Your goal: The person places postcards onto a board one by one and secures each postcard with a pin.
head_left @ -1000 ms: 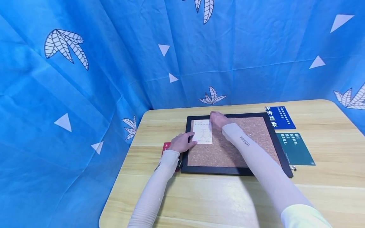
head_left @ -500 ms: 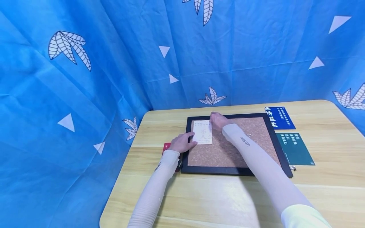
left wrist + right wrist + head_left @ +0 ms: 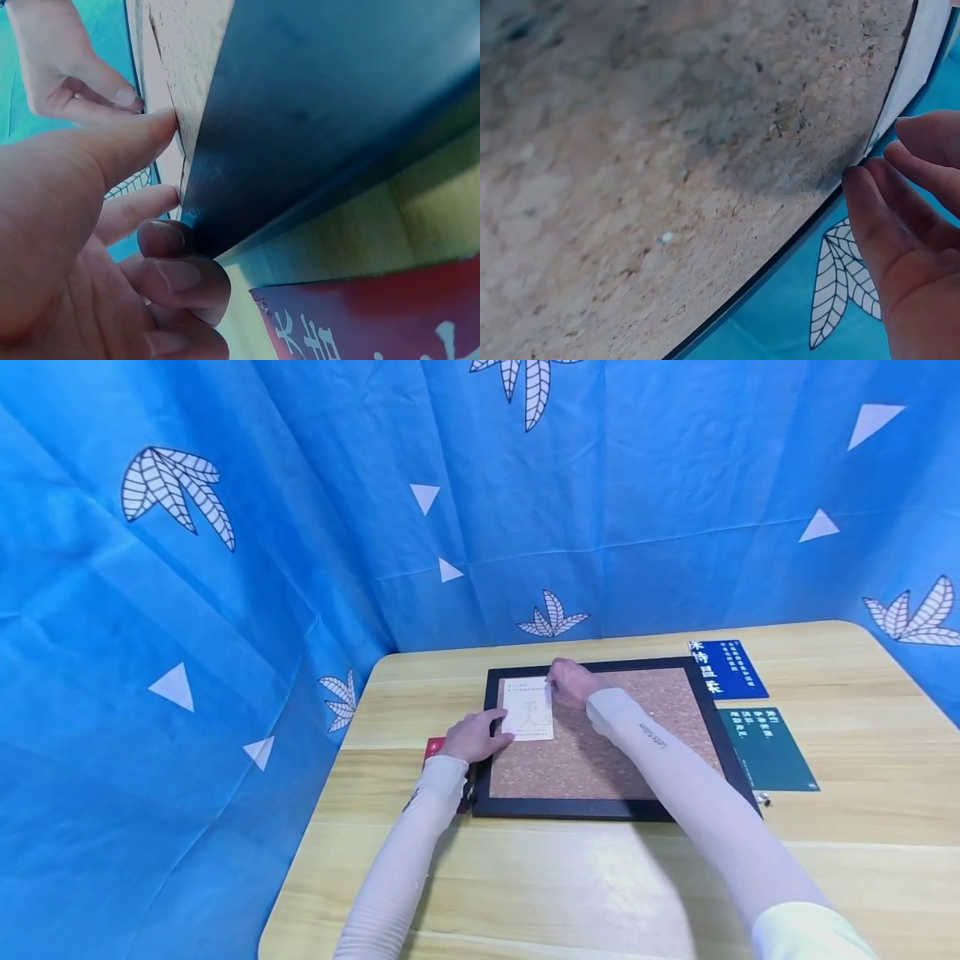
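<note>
A white card with printed characters lies on the cork board, at its upper left inside the black frame. My left hand rests at the board's left edge. Its thumb and forefinger press the card's left side, while the other fingers bend against the frame's edge. My right hand is at the card's upper right corner. In the right wrist view, its fingertips come together in a pinch there. Whatever lies between them is mostly hidden; only a small dark bit shows.
A red card lies partly under the left hand, beside the board. To the right lie a blue card and a green card. Small shiny bits sit by the frame's lower right corner. A blue curtain hangs behind the table.
The view has shifted slightly. My right hand's fingers shift a little at the card's corner. The left hand and the card keep their places on the board.
</note>
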The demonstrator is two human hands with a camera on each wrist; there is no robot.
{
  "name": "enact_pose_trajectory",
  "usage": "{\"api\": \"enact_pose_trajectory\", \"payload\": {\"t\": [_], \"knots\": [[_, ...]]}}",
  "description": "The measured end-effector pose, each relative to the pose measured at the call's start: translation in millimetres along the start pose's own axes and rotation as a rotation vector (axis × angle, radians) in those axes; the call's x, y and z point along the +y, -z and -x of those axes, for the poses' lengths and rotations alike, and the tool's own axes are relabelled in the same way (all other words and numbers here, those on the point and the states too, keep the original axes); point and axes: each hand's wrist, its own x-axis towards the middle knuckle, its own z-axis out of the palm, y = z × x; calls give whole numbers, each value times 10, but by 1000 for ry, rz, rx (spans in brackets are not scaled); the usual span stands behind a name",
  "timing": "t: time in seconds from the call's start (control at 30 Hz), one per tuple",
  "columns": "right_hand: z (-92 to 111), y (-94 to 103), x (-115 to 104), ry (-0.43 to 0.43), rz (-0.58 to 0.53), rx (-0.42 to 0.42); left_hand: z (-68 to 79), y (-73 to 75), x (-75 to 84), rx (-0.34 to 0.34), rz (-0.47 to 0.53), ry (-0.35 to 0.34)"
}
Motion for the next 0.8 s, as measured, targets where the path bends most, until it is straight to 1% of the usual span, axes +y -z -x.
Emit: {"api": "enact_pose_trajectory", "payload": {"t": [0.13,0.23,0.4,0.57,0.73,0.8], "knots": [[68,48,10,-5,-26,0,-12,-15,-4,-2,-3,-5],[138,99,17,-5,-60,1,-21,-21,-4,-10,4,8],[290,170,35,4,-111,54,-10,-21,-2,-7,23,29],[537,236,113,-40,-144,89,-6,-22,-3,1,28,21],[848,327,193,-106,-180,120,-5,-23,-7,8,33,12],[986,382,217,-136,-193,120,-12,-28,-10,12,33,10]]}}
